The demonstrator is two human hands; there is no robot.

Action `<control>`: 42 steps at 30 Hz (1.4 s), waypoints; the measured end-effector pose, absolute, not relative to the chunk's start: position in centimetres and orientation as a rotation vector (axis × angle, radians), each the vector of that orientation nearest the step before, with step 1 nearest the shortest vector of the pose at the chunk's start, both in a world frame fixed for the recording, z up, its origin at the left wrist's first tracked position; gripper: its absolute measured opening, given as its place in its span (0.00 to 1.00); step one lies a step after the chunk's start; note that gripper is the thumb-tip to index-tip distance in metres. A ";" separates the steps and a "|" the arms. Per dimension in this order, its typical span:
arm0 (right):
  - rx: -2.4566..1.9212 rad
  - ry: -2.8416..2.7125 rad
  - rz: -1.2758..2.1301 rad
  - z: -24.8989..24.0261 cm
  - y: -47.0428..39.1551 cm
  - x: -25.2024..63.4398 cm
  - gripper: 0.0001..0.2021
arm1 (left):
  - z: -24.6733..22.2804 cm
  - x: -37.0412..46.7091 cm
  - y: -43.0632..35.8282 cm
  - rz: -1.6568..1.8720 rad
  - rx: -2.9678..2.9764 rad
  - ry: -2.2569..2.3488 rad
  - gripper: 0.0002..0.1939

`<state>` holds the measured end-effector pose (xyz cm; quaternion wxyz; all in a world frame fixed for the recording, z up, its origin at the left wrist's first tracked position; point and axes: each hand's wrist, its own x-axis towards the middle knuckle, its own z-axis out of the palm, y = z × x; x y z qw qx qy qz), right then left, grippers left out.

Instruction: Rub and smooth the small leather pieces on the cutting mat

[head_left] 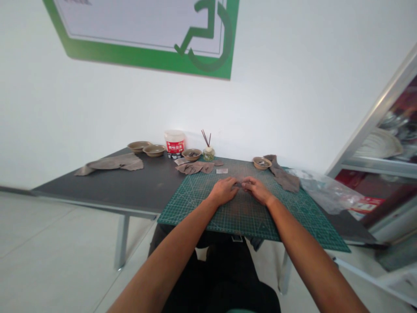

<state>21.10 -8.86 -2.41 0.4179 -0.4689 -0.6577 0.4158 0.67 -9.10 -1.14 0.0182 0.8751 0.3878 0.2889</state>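
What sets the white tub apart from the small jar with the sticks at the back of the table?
The white tub is clearly the larger; the small jar is lower and narrower. The tub is opaque with a red and black label, while the jar looks see-through and greenish. Thin dark sticks poke out of the jar; none rise from the tub. Both stand upright near the wall.

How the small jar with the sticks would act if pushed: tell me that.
The jar looks squat, so a low push would probably slide it rather than tip it. It seems to be glass, so knocking it against the bowl beside it could chip it. The thin sticks stand well above its neck, so catching them might tip it.
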 end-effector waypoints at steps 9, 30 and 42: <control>-1.152 -1.649 1.061 -2.4 -8.7 21.2 0.14 | -1.3 0.8 -9.2 0.887 2.713 1.241 0.13; -1.073 -1.710 1.094 -2.1 -9.0 21.2 0.18 | -1.1 0.8 -9.4 0.873 2.725 1.238 0.13; -1.077 -1.752 1.076 -1.4 -9.3 21.1 0.17 | -1.0 0.8 -9.4 0.875 2.717 1.245 0.13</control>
